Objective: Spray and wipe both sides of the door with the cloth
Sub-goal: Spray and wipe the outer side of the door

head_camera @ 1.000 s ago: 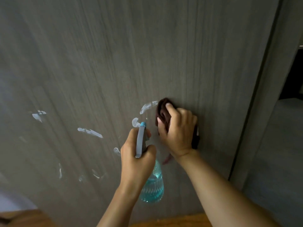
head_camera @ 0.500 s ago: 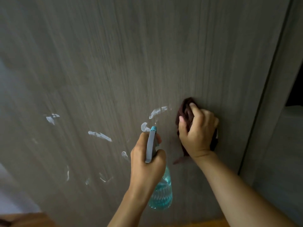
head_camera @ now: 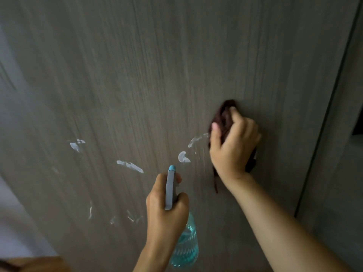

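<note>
A grey wood-grain door (head_camera: pixel 157 75) fills the view, with white foam streaks (head_camera: pixel 129 165) scattered across its lower half. My left hand (head_camera: pixel 167 209) grips a spray bottle (head_camera: pixel 184 244) of teal liquid, its grey and blue nozzle pointing at the door. My right hand (head_camera: pixel 233 146) presses a bunched dark maroon cloth (head_camera: pixel 224 114) against the door, right of two foam marks. A strip of the cloth hangs below my wrist.
The door's right edge and a grey frame (head_camera: pixel 337 134) run down the right side. A pale wall (head_camera: pixel 17 222) shows at lower left, with a strip of brown wooden floor (head_camera: pixel 33 264) below it.
My right hand and the cloth have slid to the right and slightly up along the door, away from the foam marks. The left hand with the bottle has stayed in place.
</note>
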A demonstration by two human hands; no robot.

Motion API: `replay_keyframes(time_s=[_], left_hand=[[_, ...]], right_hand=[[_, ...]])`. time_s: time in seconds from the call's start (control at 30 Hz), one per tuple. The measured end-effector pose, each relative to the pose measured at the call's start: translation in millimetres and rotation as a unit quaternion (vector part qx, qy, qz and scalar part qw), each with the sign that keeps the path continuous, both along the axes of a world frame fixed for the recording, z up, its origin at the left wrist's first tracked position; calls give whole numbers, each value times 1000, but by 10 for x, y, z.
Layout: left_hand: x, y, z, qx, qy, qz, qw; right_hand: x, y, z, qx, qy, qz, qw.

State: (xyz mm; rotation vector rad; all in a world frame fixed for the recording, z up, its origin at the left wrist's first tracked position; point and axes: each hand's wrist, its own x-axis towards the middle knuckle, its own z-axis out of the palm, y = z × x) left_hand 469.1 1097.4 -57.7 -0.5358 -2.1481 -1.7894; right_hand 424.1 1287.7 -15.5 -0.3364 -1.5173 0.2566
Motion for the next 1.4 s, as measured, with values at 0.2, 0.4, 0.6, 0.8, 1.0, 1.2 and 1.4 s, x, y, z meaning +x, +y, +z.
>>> replay_keyframes(time_s=[0.2, 0.4, 0.6, 0.8, 1.0, 1.2, 1.4], left_hand=[[-37, -112, -24, 2, 9, 16, 1000], [-64, -196, -40, 4, 13, 17, 1000], [-117, -239, -34, 7, 0, 18, 1000], [-110, -234, -84, 9, 3, 8, 1000], [-125, -218, -73, 9, -1, 1, 1000], [-122, -182, -99, 6, 1, 8, 1000], [-91, -189, -75, -6, 2, -19, 1000]], right_hand=[[-122, -359, -700, 286, -156, 63, 943], [-42, -178, -134, 135, -60, 26, 989], [-120, -297, -433, 201, -72, 56, 975], [-42, -185, -342, 249, -88, 29, 964], [-145, -162, -107, 132, 8, -5, 991], [-93, -129, -614, 385, -113, 57, 914], [-37, 35, 94, 138, 26, -60, 988]])
